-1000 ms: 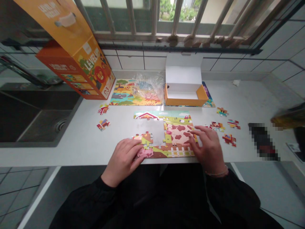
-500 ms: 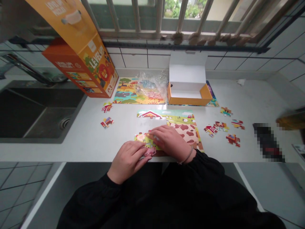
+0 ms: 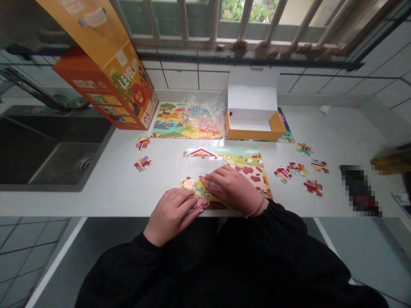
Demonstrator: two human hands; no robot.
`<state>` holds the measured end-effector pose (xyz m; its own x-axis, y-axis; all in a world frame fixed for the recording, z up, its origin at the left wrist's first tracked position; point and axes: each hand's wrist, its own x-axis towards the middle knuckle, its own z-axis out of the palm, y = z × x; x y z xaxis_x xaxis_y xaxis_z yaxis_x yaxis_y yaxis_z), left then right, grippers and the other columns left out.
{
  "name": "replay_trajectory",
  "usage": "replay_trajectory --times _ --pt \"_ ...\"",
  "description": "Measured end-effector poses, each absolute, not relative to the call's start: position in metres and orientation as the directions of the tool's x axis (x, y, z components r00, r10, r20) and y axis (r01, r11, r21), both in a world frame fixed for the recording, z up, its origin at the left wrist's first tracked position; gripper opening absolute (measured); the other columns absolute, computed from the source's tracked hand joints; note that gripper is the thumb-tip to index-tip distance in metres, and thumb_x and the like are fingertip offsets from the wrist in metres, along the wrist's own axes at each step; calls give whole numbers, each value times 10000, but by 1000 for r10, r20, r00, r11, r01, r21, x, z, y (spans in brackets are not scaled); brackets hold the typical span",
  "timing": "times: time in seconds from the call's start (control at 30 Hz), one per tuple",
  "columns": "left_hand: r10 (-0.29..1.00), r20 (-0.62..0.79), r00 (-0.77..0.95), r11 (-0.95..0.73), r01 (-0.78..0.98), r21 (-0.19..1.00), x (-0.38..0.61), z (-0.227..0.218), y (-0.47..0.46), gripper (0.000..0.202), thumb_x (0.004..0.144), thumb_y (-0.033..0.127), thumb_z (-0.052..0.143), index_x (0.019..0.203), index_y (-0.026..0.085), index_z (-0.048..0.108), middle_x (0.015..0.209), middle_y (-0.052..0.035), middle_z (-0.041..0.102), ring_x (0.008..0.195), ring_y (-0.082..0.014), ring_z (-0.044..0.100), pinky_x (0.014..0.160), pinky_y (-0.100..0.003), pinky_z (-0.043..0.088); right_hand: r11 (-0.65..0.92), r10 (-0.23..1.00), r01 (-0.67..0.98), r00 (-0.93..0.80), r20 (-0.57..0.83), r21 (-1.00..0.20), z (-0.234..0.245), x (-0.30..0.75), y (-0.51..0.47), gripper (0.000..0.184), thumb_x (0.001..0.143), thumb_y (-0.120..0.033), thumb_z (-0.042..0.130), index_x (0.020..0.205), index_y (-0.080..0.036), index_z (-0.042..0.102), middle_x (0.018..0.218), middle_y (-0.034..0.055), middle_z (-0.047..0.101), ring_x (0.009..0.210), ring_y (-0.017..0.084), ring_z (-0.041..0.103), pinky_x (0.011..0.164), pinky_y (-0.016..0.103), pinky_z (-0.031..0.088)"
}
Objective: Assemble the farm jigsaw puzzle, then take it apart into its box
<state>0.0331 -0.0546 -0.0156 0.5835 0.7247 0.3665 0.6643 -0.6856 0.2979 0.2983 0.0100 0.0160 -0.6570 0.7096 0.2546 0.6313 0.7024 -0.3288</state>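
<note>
A partly joined farm jigsaw puzzle [image 3: 252, 175] lies near the front edge of the counter, with a large brown-spotted cow on its right side. My left hand [image 3: 171, 211] is closed at the lower left, thumb and fingers on a pink puzzle piece [image 3: 201, 202]. My right hand [image 3: 229, 188] is curled over the puzzle's middle, its fingertips on an orange-brown and green puzzle piece [image 3: 203, 181]; the palm hides part of the picture. Beside the left fingertips shows a pale yellow piece [image 3: 188, 184]. A red roof strip [image 3: 201, 152] forms the top left.
Loose pieces lie left [image 3: 143, 163] and several right [image 3: 313, 187]. Behind stand an open yellow box [image 3: 257, 134] and a tall orange puzzle box [image 3: 105, 94]. A savanna picture board [image 3: 167, 128] lies under clear plastic wrap [image 3: 205, 113]. A sink [image 3: 61, 167] is left, a blurred dark object [image 3: 359, 188] right.
My right hand has shifted slightly right, and more of the orange-brown piece shows at its fingertips. My left hand stays nearly in place. The view has tilted a little.
</note>
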Motion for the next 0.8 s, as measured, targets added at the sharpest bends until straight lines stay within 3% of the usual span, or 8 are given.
replay_trajectory --times 0.1,0.3,0.5,0.8 --pt "724 368 583 -685 667 292 33 -16 -55 247 1028 295 752 1268 248 724 1288 -103 788 1203 -301 733 1033 -498 584 703 705 616 -668 239 -355 12 297 9 180 1090 -273 675 1233 -185 740 1139 113 744 1048 266 651 940 403 528" --pt "718 387 579 -690 666 285 35 -15 -55 216 1027 281 747 1239 244 731 1267 -101 793 1181 -294 736 1016 -492 589 674 730 606 -636 253 -423 4 293 9 179 1132 -296 605 1228 -193 715 1172 117 734 1065 246 663 955 393 539" --pt "721 379 580 -688 667 287 35 -15 -55 201 1031 270 736 1230 253 735 1268 -95 793 1171 -290 736 1014 -493 590 680 720 591 -649 245 -433 9 294 5 157 1079 -221 663 1226 -201 717 1220 120 720 1096 247 664 961 381 551" --pt "722 390 571 -684 676 275 34 -18 -56 192 1010 266 752 1201 251 741 1300 -114 782 1163 -305 736 980 -496 595 701 703 625 -687 185 -345 6 294 -6 180 1038 -250 725 1213 -259 769 1240 103 701 1111 266 620 991 417 523"
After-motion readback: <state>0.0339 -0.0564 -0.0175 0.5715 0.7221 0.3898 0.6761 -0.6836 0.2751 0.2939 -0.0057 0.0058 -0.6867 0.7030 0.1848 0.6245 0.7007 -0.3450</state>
